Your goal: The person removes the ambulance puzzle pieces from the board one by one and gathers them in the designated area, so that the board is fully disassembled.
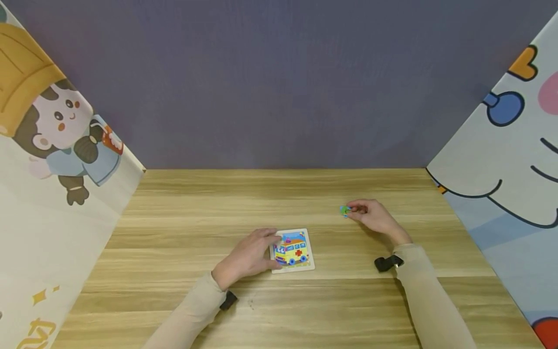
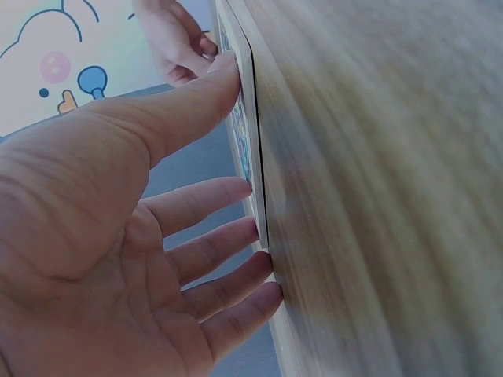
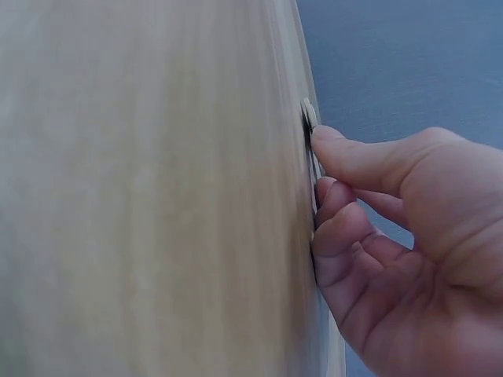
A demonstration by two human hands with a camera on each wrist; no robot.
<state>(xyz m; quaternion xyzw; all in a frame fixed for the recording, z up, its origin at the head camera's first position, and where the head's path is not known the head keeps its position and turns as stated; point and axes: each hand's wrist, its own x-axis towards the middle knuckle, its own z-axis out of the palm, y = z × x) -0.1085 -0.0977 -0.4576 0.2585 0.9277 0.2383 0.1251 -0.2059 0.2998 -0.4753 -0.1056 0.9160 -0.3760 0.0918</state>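
Observation:
A square jigsaw puzzle (image 1: 293, 251) with a yellow ambulance picture and a pale frame lies flat on the table. My left hand (image 1: 248, 255) rests at its left side, thumb and fingers spread over that edge. In the left wrist view, the fingers of the left hand (image 2: 157, 212) look fairly straight, and the thumb touches the frame. Farther right and back, my right hand (image 1: 372, 214) holds a small green and blue puzzle piece (image 1: 344, 210) by its right side, at the tabletop. Seen from the right wrist, the piece (image 3: 309, 116) appears edge-on under the thumb, with the other fingers curled.
The wood-grain table (image 1: 196, 208) runs back to a dark grey-blue wall (image 1: 279, 87). Panels with cartoon prints stand along the left (image 1: 52, 160) and right (image 1: 492, 160) sides. Each wrist bears a black camera mount.

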